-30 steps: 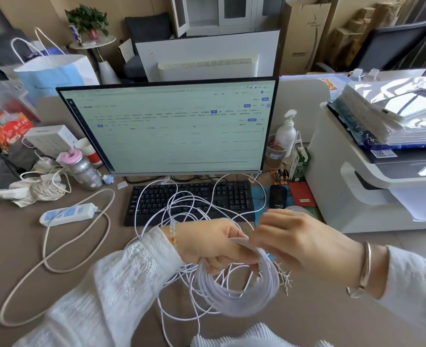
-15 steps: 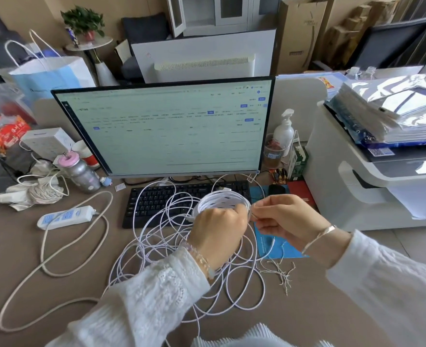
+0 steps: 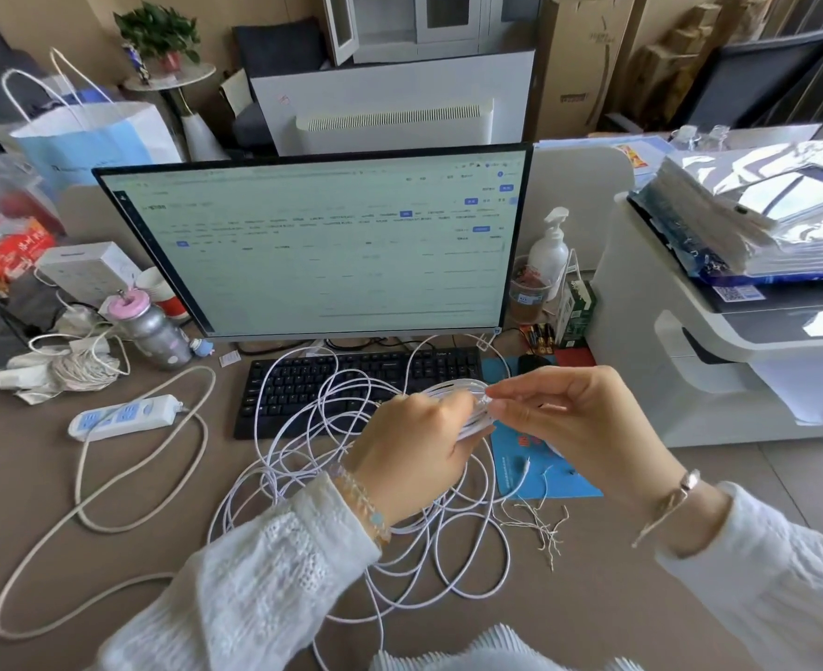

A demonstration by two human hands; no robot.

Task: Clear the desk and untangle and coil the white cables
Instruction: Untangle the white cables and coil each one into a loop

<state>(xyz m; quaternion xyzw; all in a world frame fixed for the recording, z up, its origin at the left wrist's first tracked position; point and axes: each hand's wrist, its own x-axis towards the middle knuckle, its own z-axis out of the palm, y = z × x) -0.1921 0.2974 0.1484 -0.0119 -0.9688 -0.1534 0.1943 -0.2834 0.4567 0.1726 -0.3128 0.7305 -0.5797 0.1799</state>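
— Both hands busy? Left hand (image 3: 414, 457) grips a small coil (image 3: 462, 404); right hand (image 3: 578, 423) pinches its strand.
— Progress?
— Early: most white cable (image 3: 399, 540) sprawls tangled mid-desk (image 3: 61, 501) before the keyboard (image 3: 303, 385).

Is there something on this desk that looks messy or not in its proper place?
Yes. Loose white cable sprawls in tangled loops over the black keyboard and the desk, while the left hand and right hand hold a small coil. Thin frayed threads lie near the blue mousepad.
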